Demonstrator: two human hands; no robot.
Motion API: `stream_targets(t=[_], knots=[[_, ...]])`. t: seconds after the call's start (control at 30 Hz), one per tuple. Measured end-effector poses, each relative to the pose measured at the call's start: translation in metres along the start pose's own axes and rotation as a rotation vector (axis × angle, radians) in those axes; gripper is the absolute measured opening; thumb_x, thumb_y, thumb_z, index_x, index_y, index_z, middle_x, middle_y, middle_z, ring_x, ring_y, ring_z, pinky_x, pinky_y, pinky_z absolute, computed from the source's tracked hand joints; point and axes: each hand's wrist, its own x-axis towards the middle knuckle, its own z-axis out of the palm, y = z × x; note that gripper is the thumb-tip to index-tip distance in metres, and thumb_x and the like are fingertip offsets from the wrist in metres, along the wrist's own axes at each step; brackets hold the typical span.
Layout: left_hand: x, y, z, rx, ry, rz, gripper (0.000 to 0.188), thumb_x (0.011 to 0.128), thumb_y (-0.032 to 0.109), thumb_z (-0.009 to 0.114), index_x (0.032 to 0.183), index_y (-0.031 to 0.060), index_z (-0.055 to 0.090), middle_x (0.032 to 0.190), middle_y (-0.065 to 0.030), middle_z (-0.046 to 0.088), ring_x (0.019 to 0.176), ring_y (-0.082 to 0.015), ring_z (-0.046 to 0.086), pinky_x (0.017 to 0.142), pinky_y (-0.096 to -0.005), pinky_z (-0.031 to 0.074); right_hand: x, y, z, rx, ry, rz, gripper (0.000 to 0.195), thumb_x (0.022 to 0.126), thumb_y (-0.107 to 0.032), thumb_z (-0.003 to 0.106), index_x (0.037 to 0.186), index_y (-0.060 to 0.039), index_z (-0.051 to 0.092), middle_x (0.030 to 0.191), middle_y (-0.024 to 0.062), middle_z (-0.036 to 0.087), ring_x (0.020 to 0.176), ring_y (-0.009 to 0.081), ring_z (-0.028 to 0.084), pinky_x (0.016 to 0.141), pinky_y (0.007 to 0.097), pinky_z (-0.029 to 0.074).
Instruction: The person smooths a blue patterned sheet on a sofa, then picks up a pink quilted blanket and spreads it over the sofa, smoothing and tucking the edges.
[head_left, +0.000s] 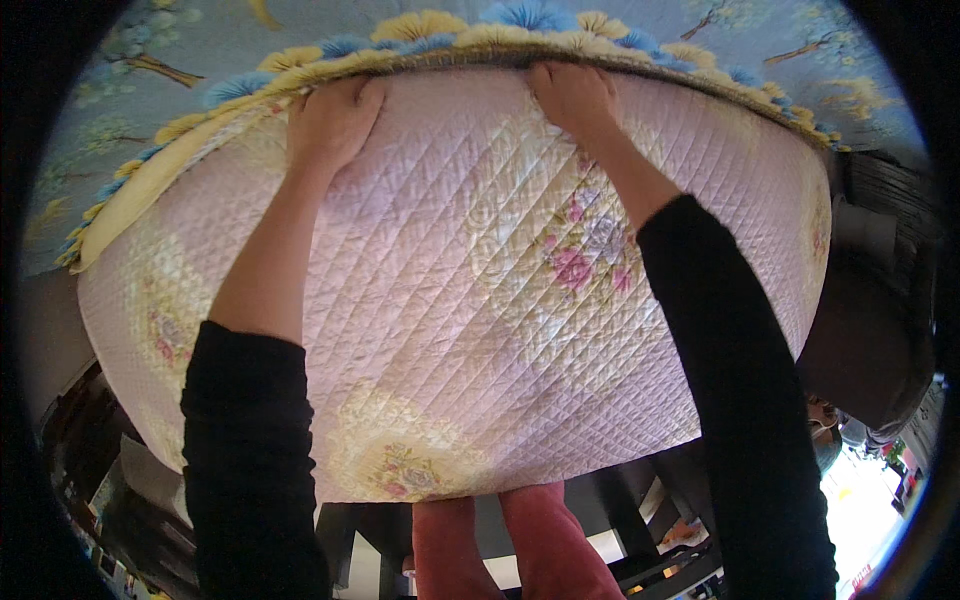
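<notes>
A pink quilted cover with diagonal stitching and rose bouquets in cream medallions fills the middle of the view. My left hand grips its far edge left of centre, fingers curled and partly hidden. My right hand holds the same edge right of centre, knuckles bent and fingertips out of sight. Between the hands the edge runs fairly taut. Just beyond it lies a scalloped border of yellow and blue flower shapes. At the left, a plain yellow strip shows along the cover's edge.
Blue fabric or wall covering printed with trees spreads behind the border. Dark furniture stands at the right, with more dark furniture at lower left. My legs in red trousers show below the cover, among dark frame pieces.
</notes>
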Motion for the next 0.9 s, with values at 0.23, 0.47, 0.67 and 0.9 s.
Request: stream_targets(t=[0.23,0.47,0.67,0.9], knots=[[-0.106,-0.042,0.002,0.308,0.023,-0.098,0.064,0.099,0.059,0.032,0.154,0.0284,0.021,0.162,-0.0073,0.012,0.148,-0.0330,0.013,0.114,-0.0604,0.015,-0.108,-0.020,0.063,0.182,0.496,0.112,0.053,0.100,-0.033,0.038,0.148,-0.0114,0.038,0.154,0.0127,0.035,0.145,0.0330,0.025,0.119,0.0511,0.011],[-0.141,-0.052,0.013,0.258,0.161,-0.076,0.067,0.099,0.053,0.039,0.156,0.0309,0.013,0.163,-0.0079,0.006,0.149,-0.0359,0.007,0.115,-0.0620,0.012,-0.171,-0.036,0.069,0.106,0.370,0.201,0.057,0.099,-0.028,0.041,0.154,-0.0181,0.028,0.160,0.0080,0.023,0.148,0.0356,0.015,0.118,0.0564,0.007],[-0.126,-0.075,-0.011,0.244,0.194,0.146,0.061,0.099,0.047,0.041,0.153,0.0237,0.026,0.161,-0.0108,0.018,0.147,-0.0340,0.017,0.116,-0.0573,0.016,-0.073,-0.113,0.055,0.295,0.539,0.061,0.050,0.092,-0.026,0.051,0.139,-0.0096,0.047,0.148,0.0105,0.043,0.139,0.0359,0.035,0.116,0.0523,0.020],[-0.090,-0.214,-0.025,0.099,0.484,0.130,0.047,0.100,0.022,0.044,0.145,0.0130,0.040,0.149,-0.0153,0.040,0.141,-0.0361,0.031,0.115,-0.0505,0.025,0.010,-0.267,0.038,0.461,0.581,-0.213,0.048,0.098,-0.033,0.044,0.135,-0.0028,0.051,0.141,0.0136,0.051,0.134,0.0328,0.042,0.113,0.0485,0.026]])
